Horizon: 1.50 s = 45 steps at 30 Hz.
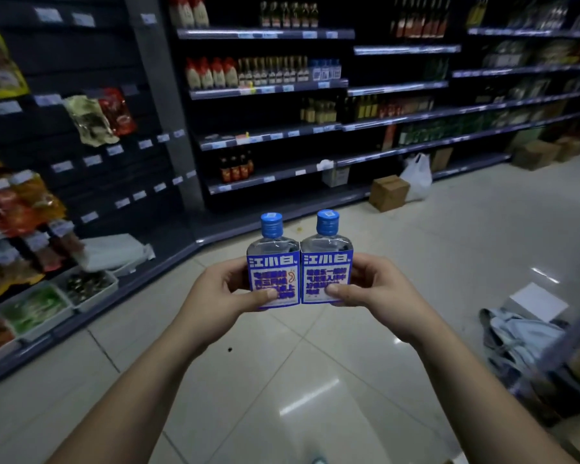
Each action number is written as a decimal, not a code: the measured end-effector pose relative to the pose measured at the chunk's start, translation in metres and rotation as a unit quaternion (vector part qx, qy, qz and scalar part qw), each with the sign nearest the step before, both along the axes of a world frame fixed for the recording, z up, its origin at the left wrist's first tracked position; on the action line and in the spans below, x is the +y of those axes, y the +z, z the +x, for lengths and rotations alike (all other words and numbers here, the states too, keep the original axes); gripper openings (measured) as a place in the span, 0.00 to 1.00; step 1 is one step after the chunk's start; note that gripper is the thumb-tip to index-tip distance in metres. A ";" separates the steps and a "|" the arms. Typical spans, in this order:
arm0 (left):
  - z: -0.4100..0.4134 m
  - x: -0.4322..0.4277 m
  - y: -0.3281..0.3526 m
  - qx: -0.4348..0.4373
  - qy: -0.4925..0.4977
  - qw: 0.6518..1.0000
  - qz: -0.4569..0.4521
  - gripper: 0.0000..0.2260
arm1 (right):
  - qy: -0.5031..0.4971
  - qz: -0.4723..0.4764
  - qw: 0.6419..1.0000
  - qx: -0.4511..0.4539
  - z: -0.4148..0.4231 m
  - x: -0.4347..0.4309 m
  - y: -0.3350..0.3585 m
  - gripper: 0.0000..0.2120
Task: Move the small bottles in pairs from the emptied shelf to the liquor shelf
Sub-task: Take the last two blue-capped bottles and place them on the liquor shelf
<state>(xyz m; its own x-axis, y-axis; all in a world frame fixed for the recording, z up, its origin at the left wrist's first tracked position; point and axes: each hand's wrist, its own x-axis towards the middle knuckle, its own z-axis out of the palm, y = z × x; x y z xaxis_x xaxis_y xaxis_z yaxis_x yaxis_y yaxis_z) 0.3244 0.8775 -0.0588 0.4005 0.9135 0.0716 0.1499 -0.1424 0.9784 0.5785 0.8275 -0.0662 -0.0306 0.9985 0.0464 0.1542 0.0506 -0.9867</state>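
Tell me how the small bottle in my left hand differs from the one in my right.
The left bottle, held by the left hand, sits slightly lower than the right bottle, held by the right hand. The left bottle's label carries a small orange mark; the right bottle's shows none. The smaller print on the two labels differs. Both are upright, side by side and touching, with blue ribbed caps, clear bodies and blue-and-white labels.

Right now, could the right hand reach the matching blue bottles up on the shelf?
Probably not yet. The right hand grips a small bottle, and the shelved blue bottles stand well beyond it, across open floor.
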 end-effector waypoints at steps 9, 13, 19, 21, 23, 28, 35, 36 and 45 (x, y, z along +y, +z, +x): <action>0.080 0.224 0.019 0.010 0.023 1.000 0.001 0.15 | 0.014 0.015 1.000 0.006 0.078 0.233 0.012 0.13; 0.105 0.322 0.023 0.004 0.023 1.000 -0.007 0.15 | 0.014 0.008 1.000 0.003 0.103 0.331 0.017 0.13; 0.134 0.491 0.008 -0.017 0.008 1.000 -0.008 0.15 | -0.003 0.010 1.000 -0.003 0.131 0.491 0.008 0.13; 0.141 0.555 0.004 -0.020 -0.007 1.000 -0.003 0.15 | -0.019 0.014 1.000 0.002 0.138 0.547 0.005 0.14; 0.151 0.614 0.005 -0.026 -0.024 0.999 -0.005 0.16 | -0.032 0.014 0.999 -0.001 0.146 0.600 0.007 0.14; 0.189 0.744 0.018 -0.036 -0.047 0.998 -0.011 0.16 | -0.058 0.018 0.998 -0.003 0.181 0.720 0.022 0.15; 0.278 0.905 0.020 -0.017 -0.066 0.998 0.015 0.15 | -0.077 0.019 0.997 0.001 0.268 0.872 0.019 0.14; 0.294 0.927 0.018 -0.014 -0.065 0.998 0.022 0.15 | -0.075 0.020 0.997 0.003 0.285 0.895 0.017 0.15; 0.464 1.120 0.028 -0.036 -0.070 0.997 0.004 0.16 | -0.069 0.026 0.997 -0.012 0.453 1.086 0.034 0.14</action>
